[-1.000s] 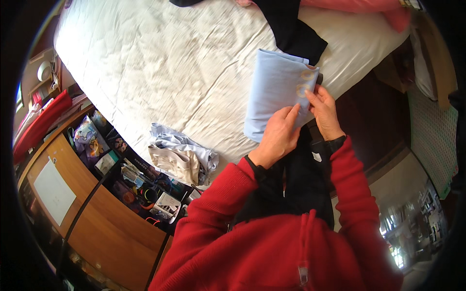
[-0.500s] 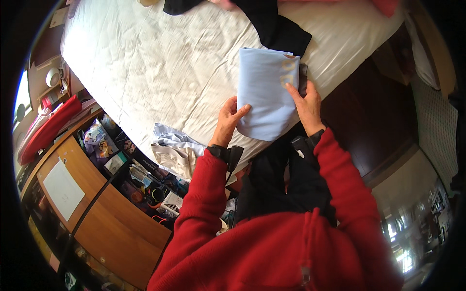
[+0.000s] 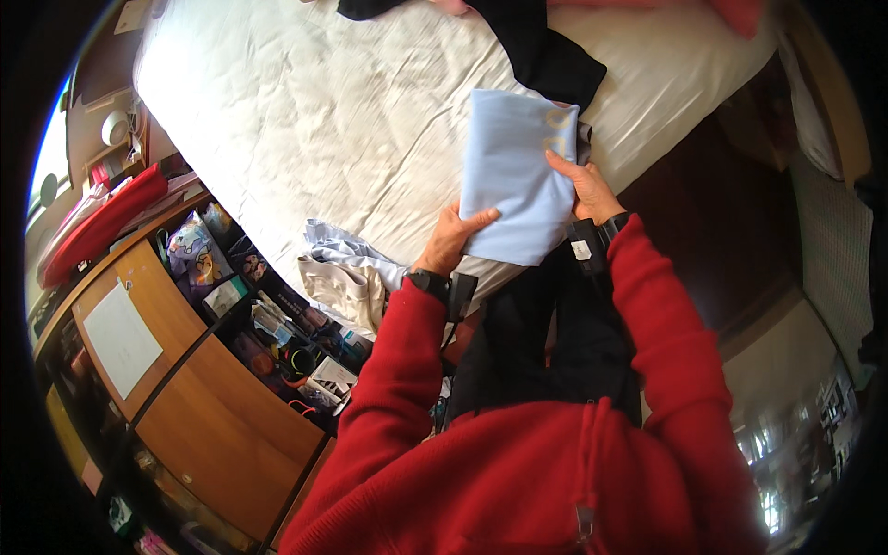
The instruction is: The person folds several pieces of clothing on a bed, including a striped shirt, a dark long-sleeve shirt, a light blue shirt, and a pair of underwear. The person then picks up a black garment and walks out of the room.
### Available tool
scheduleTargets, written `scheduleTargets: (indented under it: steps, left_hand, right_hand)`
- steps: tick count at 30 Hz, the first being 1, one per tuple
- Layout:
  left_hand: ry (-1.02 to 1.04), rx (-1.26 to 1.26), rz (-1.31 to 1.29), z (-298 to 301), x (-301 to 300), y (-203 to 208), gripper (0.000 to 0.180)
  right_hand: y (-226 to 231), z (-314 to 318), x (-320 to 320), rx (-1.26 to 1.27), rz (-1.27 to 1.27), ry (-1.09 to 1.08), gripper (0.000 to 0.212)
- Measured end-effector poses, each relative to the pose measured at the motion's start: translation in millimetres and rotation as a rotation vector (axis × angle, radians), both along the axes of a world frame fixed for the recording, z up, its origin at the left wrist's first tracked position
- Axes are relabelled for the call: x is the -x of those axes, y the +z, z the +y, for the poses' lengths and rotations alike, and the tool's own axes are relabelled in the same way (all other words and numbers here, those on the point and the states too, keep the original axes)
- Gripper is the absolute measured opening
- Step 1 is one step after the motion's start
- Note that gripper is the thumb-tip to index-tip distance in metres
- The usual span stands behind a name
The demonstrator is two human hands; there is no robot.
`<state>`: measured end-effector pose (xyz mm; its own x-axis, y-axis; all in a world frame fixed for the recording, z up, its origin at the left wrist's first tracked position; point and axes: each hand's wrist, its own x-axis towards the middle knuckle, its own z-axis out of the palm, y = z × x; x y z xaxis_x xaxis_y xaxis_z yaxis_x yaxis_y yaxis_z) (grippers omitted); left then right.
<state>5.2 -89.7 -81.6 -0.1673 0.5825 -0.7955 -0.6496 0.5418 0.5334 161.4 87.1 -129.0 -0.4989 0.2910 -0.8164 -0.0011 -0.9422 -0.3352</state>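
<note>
Left hand (image 3: pixel 451 237) and right hand (image 3: pixel 594 192) tight on opposite edges of blue cloth (image 3: pixel 513 176), roomy bed (image 3: pixel 305 120) leftward

A person's red-sleeved left forearm (image 3: pixel 393 356) and red-sleeved right forearm (image 3: pixel 661 305) reach forward, slightly apart, each in a black wristband (image 3: pixel 428 281). The bare left hand (image 3: pixel 453 235) pinches, its thumb pointing right, fingers mostly hidden beneath. The bare right hand (image 3: pixel 593 191), farther forward, grips likewise, its thumb angled up and leftward
</note>
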Motion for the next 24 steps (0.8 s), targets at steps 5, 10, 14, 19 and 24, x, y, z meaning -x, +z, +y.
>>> scheduleTargets:
  steps: [5,10,14,19,24]
  left_hand:
    - [-0.173,0.131,0.1,-28.4,-13.2,30.2,0.032]
    - [-0.256,0.128,0.118,-59.8,-5.8,53.4,0.034]
    - [-0.192,0.12,0.121,-76.5,11.4,62.9,0.037]
    - [0.132,-0.188,-0.29,-60.3,8.6,82.9,0.052]
    - [0.34,-0.253,-0.335,-34.5,4.5,98.1,0.044]
  right_hand:
    - [5.5,-11.1,-9.0,-0.019,-0.029,0.026,0.052]
    - [33.2,-31.7,-21.9,-0.108,-0.084,0.034,0.052]
    - [79.4,-38.0,-36.6,-0.103,-0.068,0.122,0.047]
    - [136.0,-45.5,-36.9,-0.174,0.04,0.321,0.05]
    - [167.0,-50.5,-19.6,-0.125,0.019,0.456,0.049]
